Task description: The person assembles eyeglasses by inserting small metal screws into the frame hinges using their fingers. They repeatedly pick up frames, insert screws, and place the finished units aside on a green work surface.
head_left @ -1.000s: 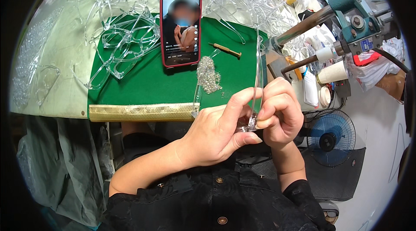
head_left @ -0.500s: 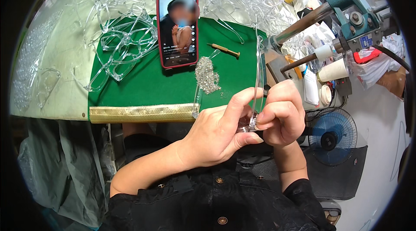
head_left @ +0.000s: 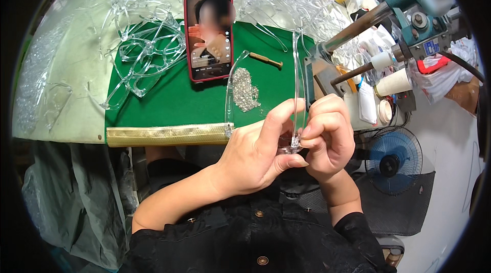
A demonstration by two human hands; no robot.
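Both hands hold one clear plastic eyeglass frame (head_left: 298, 73) over the near edge of the green mat (head_left: 174, 101). My left hand (head_left: 258, 153) cups the frame's front from below, thumb and forefinger pinching near the hinge. My right hand (head_left: 330, 135) is curled tight against it, fingertips pressing at the same hinge, where a small metal part glints. One clear temple arm (head_left: 228, 94) sticks up on the left, the other rises between the hands. A small heap of tiny silver metal parts (head_left: 245, 89) lies on the mat just beyond.
A red-cased phone (head_left: 208, 32) playing video lies on the mat. Clear frames (head_left: 143, 63) are piled to its left and across the back. A small wooden-handled tool (head_left: 266, 59) lies near the phone. At right stand a teal machine (head_left: 414, 12), paper cups (head_left: 394, 82) and a fan (head_left: 394, 160).
The hands have stayed closed around the frame's hinge, with only small finger shifts. The view has drifted slightly; the phone's picture has changed.
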